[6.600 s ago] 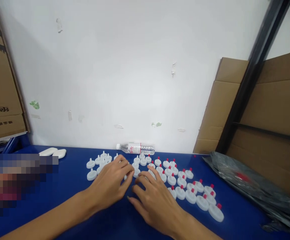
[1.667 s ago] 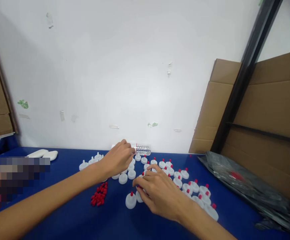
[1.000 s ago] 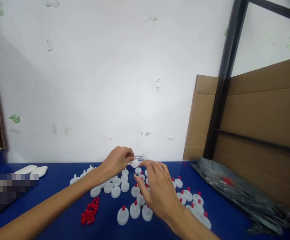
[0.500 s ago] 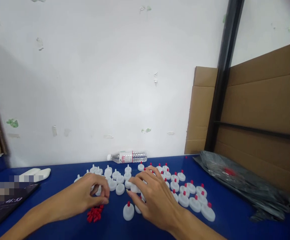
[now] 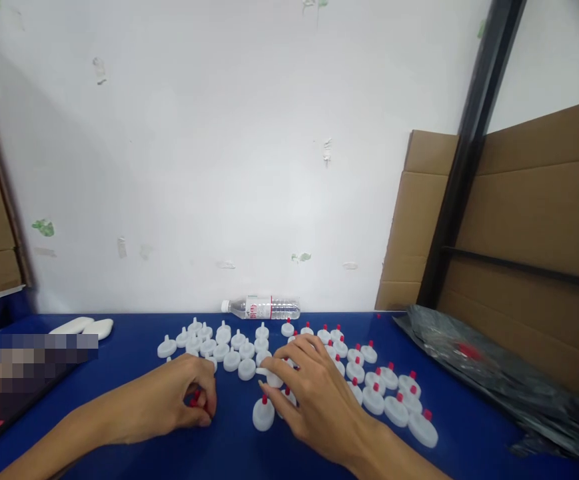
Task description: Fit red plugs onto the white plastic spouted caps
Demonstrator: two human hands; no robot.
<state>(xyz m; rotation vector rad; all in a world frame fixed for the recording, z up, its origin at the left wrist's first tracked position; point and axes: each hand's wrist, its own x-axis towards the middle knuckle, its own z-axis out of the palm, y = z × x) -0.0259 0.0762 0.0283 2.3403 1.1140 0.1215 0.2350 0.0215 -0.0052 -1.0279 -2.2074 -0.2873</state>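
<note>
My left hand (image 5: pixel 182 393) reaches down over the small red caps (image 5: pixel 195 399), which show only through the gap in its curled fingers. Its thumb and forefinger are closed together; whatever is between the tips is hidden. Between the thumb and fingers of my right hand (image 5: pixel 309 393) is a white spout lid (image 5: pixel 272 380), tipped sideways with its spout pointing left. Beside that hand stands a white lid with a red cap on its spout (image 5: pixel 264 413). Another red-capped lid is partly covered by the right hand.
Uncapped white lids (image 5: pixel 232 361) cluster at the left middle of the blue table; several red-capped lids (image 5: pixel 396 410) spread to the right. A water bottle (image 5: pixel 269 308) lies by the wall. Grey plastic bags (image 5: pixel 489 373) lie right, and a blurred dark screen (image 5: pixel 29 393) left.
My left hand has come down over the red caps, hiding most of the pile. The right hand keeps its grip on the white lid. The view has shifted slightly.
</note>
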